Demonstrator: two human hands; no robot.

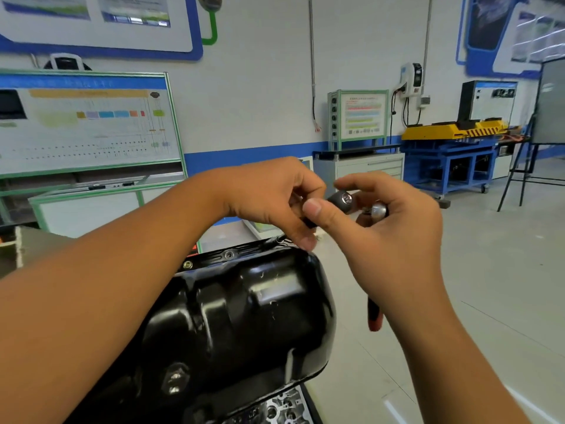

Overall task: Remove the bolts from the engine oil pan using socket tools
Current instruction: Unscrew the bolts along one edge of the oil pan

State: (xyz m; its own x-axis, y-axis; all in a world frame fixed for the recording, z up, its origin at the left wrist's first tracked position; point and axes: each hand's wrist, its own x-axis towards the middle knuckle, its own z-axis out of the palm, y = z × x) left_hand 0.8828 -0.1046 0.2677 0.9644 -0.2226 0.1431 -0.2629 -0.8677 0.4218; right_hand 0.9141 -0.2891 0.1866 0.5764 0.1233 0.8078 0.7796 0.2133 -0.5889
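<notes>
Both hands work above the oil pan (244,304): left hand (272,200) pinches the socket (341,201), right hand (397,228) grips the ratchet (376,313); seat it squarely before turning.

This is a vehicle-training workshop. Framed wiring-diagram boards (88,123) stand along a white wall with a blue stripe, and posters (101,19) hang above. A blue steel bench (452,160) carries yellow equipment (443,130), beside a grey drawer cabinet (367,169). A black oil pan (244,316) sits in front on an engine.
</notes>
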